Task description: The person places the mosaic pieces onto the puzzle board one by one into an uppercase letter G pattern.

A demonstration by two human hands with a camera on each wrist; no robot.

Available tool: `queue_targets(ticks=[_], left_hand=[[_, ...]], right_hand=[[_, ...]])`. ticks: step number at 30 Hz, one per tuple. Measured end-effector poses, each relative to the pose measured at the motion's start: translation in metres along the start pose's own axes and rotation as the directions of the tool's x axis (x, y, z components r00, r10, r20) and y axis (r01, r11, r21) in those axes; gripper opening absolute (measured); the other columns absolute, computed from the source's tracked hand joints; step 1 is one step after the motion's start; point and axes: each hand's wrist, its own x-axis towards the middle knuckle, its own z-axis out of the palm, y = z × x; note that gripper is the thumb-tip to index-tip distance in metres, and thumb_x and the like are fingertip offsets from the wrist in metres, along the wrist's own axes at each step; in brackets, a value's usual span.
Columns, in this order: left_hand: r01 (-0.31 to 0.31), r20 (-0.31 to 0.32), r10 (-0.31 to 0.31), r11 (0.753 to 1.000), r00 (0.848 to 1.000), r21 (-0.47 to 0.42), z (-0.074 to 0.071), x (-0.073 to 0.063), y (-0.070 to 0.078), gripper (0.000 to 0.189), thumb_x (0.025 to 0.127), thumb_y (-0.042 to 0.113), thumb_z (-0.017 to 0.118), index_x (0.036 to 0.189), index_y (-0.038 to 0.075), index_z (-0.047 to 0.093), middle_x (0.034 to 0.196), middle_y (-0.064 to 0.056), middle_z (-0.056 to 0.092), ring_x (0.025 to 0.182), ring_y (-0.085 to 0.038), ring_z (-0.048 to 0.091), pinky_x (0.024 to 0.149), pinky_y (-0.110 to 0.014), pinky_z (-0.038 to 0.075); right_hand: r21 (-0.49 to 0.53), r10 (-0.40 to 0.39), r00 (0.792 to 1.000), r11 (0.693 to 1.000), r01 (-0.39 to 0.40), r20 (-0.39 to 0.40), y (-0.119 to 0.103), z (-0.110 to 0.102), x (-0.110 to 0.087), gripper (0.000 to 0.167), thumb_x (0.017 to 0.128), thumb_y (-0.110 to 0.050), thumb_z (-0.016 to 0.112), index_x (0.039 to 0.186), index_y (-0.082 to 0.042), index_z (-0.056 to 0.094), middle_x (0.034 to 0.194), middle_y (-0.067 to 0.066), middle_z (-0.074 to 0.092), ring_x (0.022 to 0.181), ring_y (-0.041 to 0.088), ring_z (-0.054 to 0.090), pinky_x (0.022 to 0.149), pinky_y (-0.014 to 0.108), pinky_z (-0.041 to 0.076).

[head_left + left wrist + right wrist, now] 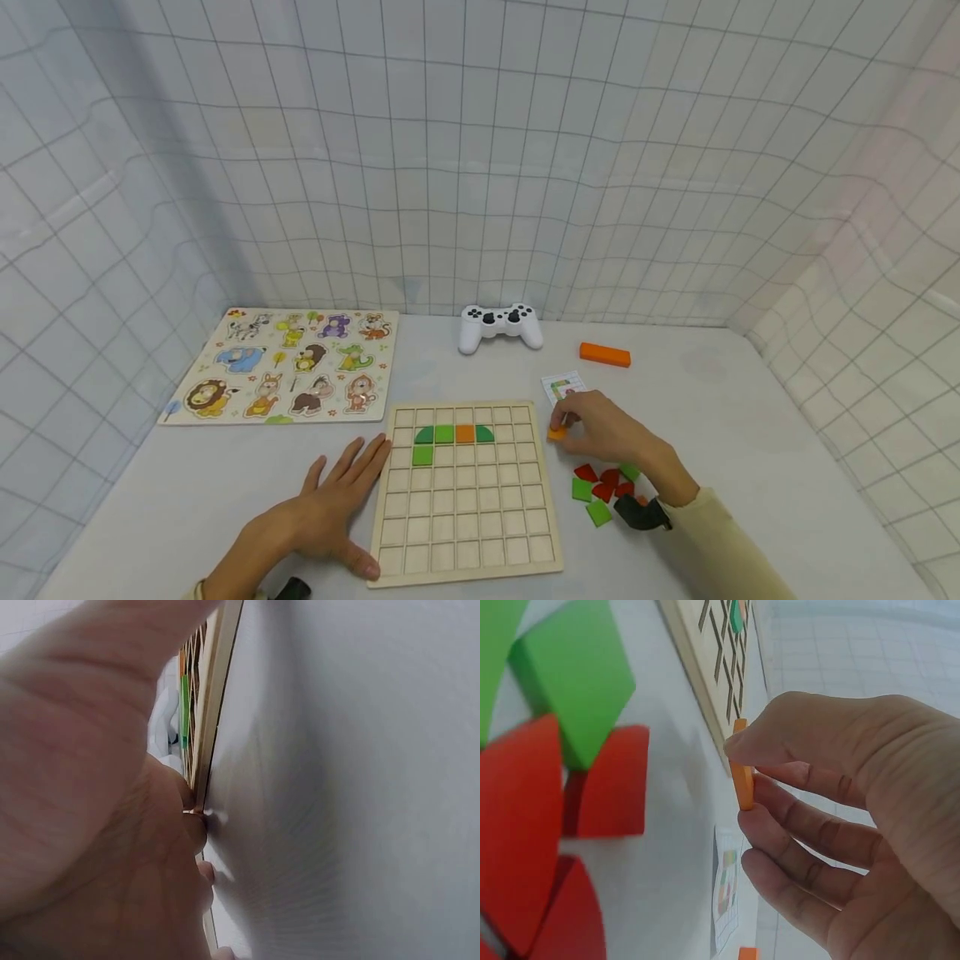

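My right grip (597, 427) pinches an orange tile (556, 434) just off the right edge of the gridded board (468, 526), near the printed card (561, 385). My left grip (330, 506) is released, touching the board's left edge.

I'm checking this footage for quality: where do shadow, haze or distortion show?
Head: the gridded wall has wavy lines, whether from lens or material I can't tell. Left wrist: the left hand is dim, with broad soft shadow on the table. Right wrist: the wall looks pale and hazy beyond the orange piece.
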Motion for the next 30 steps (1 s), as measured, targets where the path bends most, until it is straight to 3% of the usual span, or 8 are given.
queue_targets(ticks=[15,22,30], left_hand=[[-0.005,0.009,0.005,1.000,1.000,-0.017,0.002,0.001,0.001,0.155,0.044,0.078,0.082,0.162,0.016,0.003,0.170,-0.011,0.001,0.155,-0.041,-0.008,0.113,-0.073,-0.008],[-0.006,0.010,0.006,1.000,1.000,-0.030,-0.002,0.000,0.004,0.154,0.045,0.077,0.082,0.162,0.015,0.004,0.170,-0.012,0.001,0.154,-0.041,-0.007,0.112,-0.074,-0.008],[-0.011,0.019,0.011,1.000,1.000,-0.028,-0.003,0.000,0.001,0.154,0.047,0.078,0.081,0.163,0.017,0.001,0.170,-0.010,-0.001,0.154,-0.043,-0.008,0.111,-0.075,-0.011]], right_hand=[[0.019,-0.061,0.998,0.998,0.061,0.022,-0.031,0.008,0.018,0.011,0.085,-0.014,0.077,0.094,-0.015,0.071,0.094,-0.006,0.069,0.090,0.013,0.062,0.084,0.030,0.055],[0.055,-0.054,0.998,0.997,0.052,0.042,-0.044,0.014,0.027,0.011,0.087,-0.015,0.075,0.096,-0.016,0.071,0.096,-0.007,0.067,0.091,0.012,0.061,0.086,0.031,0.054],[0.069,-0.142,0.988,0.988,0.138,0.056,-0.056,0.024,0.037,0.008,0.089,-0.015,0.073,0.097,-0.015,0.073,0.099,-0.006,0.069,0.092,0.009,0.062,0.084,0.028,0.054]])
